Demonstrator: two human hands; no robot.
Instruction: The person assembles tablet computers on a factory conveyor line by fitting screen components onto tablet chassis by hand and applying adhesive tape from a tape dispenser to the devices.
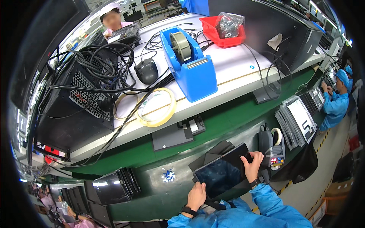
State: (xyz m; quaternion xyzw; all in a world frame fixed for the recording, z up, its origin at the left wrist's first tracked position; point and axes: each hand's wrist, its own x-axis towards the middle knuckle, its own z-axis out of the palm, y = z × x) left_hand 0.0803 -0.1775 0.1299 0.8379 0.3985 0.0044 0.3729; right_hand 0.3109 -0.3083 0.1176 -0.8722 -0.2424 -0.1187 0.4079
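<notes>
While our left hand [196, 195] and right hand [253, 165] grip the dark tablet [222, 174] by its edges, bare green tabletop [152, 152] lies beyond our fingers [247, 159].

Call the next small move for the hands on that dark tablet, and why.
Probably peel or press at the top right corner. The right hand pinches that corner of the dark tablet with its fingertips, while the left hand braces the lower left edge. The tablet is tilted up over the green bench, so it looks steadied for corner work.
</notes>
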